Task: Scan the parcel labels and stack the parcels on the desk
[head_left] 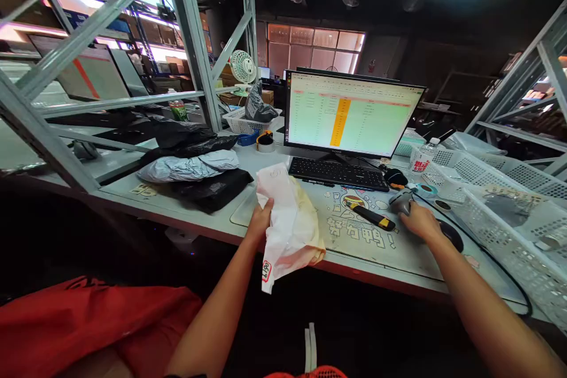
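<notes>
My left hand (260,221) grips a crumpled white bag (286,218) at its left edge, above the desk's front edge. A sticker with red-outlined digits sits at its lower corner, and yellowish layers show on its right side. My right hand (419,220) is closed round a grey device that looks like a barcode scanner (401,201), low over the desk mat. A black cable runs near it. Under my right wrist lies a dark rounded object (452,236), partly hidden. Between my hands a black and yellow utility knife (370,215) rests on the printed mat (341,236).
A monitor (354,112) showing a spreadsheet stands behind a black keyboard (339,174). Black and grey parcels (190,168) are piled at left, before a metal frame (190,29). White baskets (509,212) and a bottle (423,156) stand at right. A tape roll (266,142) lies behind.
</notes>
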The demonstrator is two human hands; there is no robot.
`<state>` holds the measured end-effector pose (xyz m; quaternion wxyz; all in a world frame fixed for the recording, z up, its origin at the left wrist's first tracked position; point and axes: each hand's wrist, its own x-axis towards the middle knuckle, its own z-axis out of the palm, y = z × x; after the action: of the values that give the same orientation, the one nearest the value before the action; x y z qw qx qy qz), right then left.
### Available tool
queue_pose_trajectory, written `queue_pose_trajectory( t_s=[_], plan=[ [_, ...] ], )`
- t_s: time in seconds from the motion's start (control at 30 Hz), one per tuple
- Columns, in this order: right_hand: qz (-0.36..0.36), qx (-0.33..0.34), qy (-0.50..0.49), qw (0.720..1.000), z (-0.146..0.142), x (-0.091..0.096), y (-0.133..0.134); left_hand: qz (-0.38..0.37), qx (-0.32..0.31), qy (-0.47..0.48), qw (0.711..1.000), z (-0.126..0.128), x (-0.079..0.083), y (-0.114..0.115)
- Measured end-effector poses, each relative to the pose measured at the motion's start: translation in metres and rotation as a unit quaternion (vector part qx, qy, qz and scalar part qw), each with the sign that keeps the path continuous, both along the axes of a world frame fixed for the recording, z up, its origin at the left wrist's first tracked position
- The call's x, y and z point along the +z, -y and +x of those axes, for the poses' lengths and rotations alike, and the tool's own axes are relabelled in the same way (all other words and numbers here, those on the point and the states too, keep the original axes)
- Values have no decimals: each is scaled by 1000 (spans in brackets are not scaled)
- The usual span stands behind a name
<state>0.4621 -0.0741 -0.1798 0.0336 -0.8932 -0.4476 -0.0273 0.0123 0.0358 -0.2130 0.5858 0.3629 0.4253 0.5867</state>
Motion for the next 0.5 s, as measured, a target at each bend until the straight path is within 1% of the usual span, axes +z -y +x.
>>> queue_pose_trajectory(
  t_s=[0.03, 0.07, 0.1, 0.13, 0.2, 0.27, 0.33, 0.37, 0.43, 0.5],
  plan=[
    [-4, -14, -2, 1000, 0, -4, -2, -3, 4, -18, 1000, -2, -3, 0],
    [7, -23, 3, 1000, -3, -5, -5, -1, 8, -39, 999, -3, -5, 0],
    [35, -23, 17, 999, -8, -2, -11, 2, 11, -61, 998, -3, -7, 0],
    [69, -15, 31, 997, -14, 3, -19, 6, 12, -78, 997, -3, -8, -1],
    [131, 25, 42, 990, -31, 15, -43, 8, 7, -92, 996, -3, -9, -6],
    [120, 70, 1, 990, -47, 22, -76, -20, -3, -92, 996, -4, -9, -13],
    [89, 86, -36, 992, -59, 21, -108, -51, -11, -100, 994, -6, -9, -17],
    [78, 87, -46, 992, -63, 18, -120, -53, -10, -105, 993, -6, -9, -18],
    [62, 90, -64, 992, -67, 11, -137, -34, -1, -105, 994, -6, -10, -14],
    [47, 98, -85, 990, -67, 8, -145, -15, 9, -95, 995, -4, -10, -8]
  ],
)
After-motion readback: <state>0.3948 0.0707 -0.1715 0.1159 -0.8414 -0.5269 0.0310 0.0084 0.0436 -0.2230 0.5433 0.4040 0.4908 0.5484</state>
